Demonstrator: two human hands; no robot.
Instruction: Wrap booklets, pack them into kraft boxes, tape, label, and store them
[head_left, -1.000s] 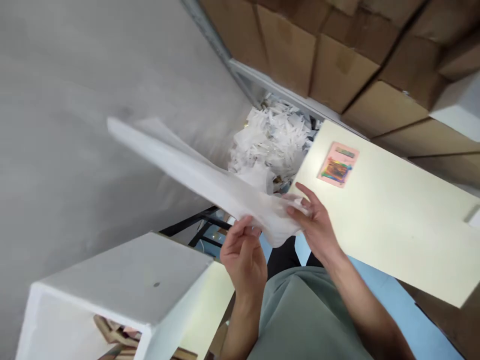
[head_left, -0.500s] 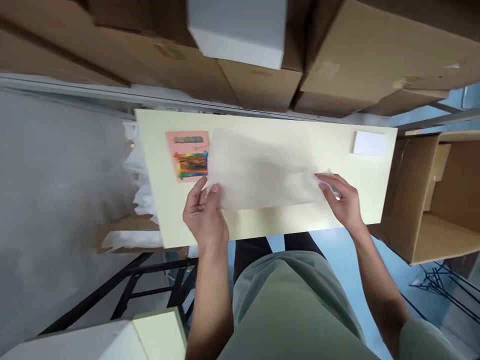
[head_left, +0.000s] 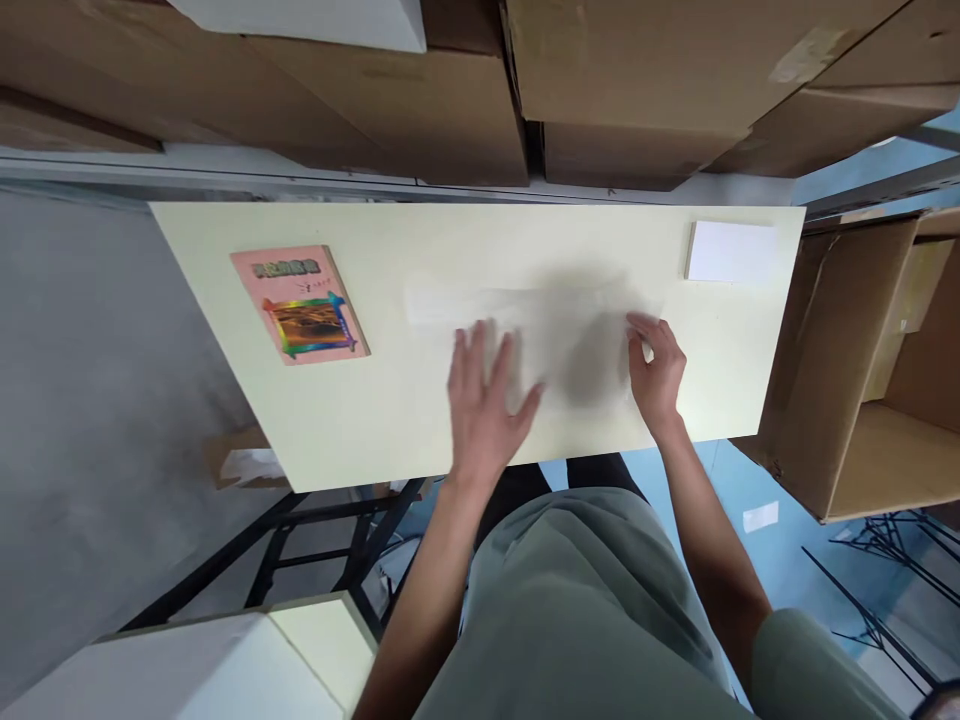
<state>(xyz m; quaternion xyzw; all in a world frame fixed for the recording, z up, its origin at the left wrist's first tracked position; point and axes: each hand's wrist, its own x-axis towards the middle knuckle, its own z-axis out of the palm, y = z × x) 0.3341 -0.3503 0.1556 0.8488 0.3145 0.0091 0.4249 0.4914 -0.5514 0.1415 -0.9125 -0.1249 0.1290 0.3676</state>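
A thin, translucent white sheet (head_left: 442,305) lies over the middle of the cream table (head_left: 390,430); its edges are faint and partly blurred. My left hand (head_left: 487,405) hovers over or rests on its near side, fingers spread and nothing gripped; I cannot tell if it touches. At the sheet's right end, my right hand (head_left: 657,370) is closed in a pinch on its edge. To the left lies a pink book (head_left: 304,305) with a colourful framed picture on its cover. A stack of small white cards or paper (head_left: 731,252) sits at the table's far right.
Cardboard boxes (head_left: 637,70) line a shelf beyond the table's far edge. An open cardboard box (head_left: 832,350) stands against the right side. Black metal legs (head_left: 322,515) and another pale tabletop (head_left: 225,665) are at lower left.
My left hand has let go of the sheet's left side, moved right and spread its fingers. The sheet has come down flatter on the table. The view has shifted, showing the whole book.
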